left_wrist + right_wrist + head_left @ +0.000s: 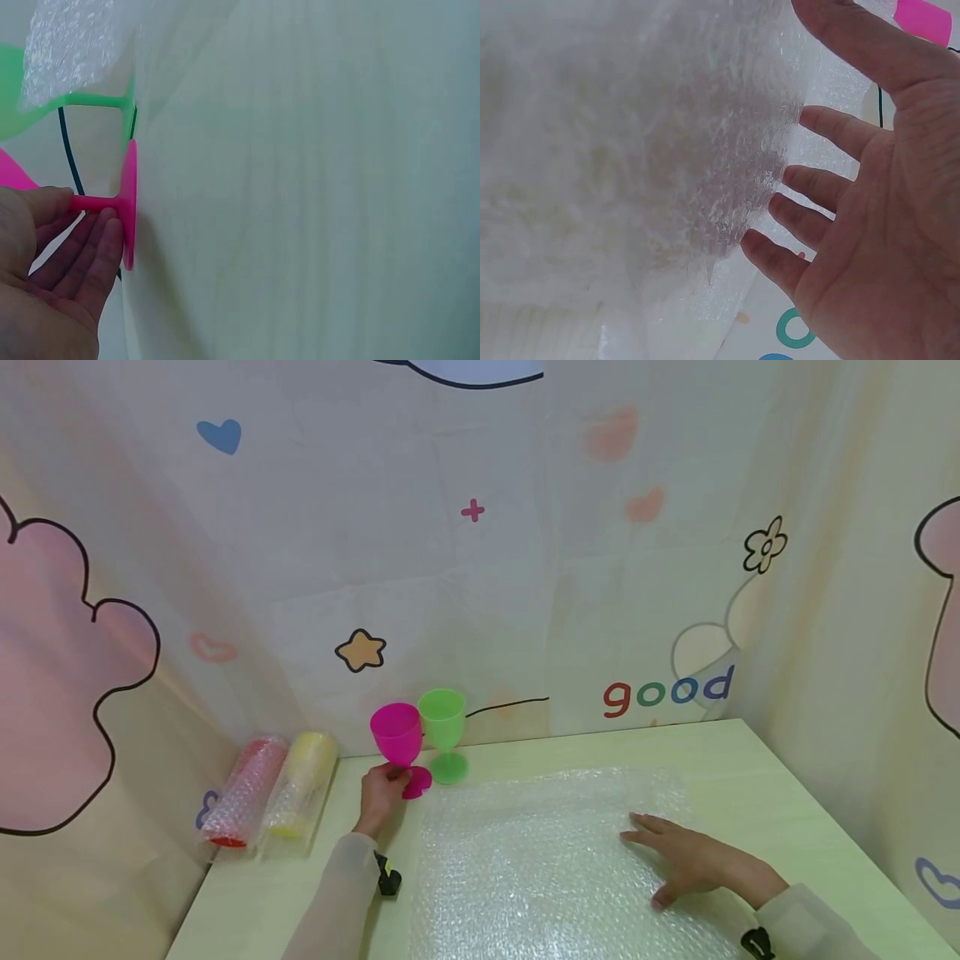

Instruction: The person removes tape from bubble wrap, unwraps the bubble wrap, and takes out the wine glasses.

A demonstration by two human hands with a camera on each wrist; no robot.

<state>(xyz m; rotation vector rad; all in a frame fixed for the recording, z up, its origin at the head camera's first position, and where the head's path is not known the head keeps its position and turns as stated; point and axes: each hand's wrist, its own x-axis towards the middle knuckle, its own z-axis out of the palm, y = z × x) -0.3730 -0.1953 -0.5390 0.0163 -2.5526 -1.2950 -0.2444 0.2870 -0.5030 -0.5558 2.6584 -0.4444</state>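
Wrapped, lower left, were two bundles point(246, 789); unwrapped, mid-frame, were a green goblet point(442, 717) and a magenta goblet point(397, 735), stem point(96, 203) pinched by left hand point(381, 795), right hand point(693, 858) splayed over bubble wrap point(525, 847).

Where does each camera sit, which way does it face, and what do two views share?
Head: on the head, facing forward and down at table and backdrop; left hand, right hand and sleeves show.
Left wrist: on that wrist, facing the pink goblet pinched by its stem; only the left hand shows.
Right wrist: on that wrist, facing the bubble wrap; only the right hand shows.
Head and left wrist share the pink goblet, green goblet and bubble wrap.
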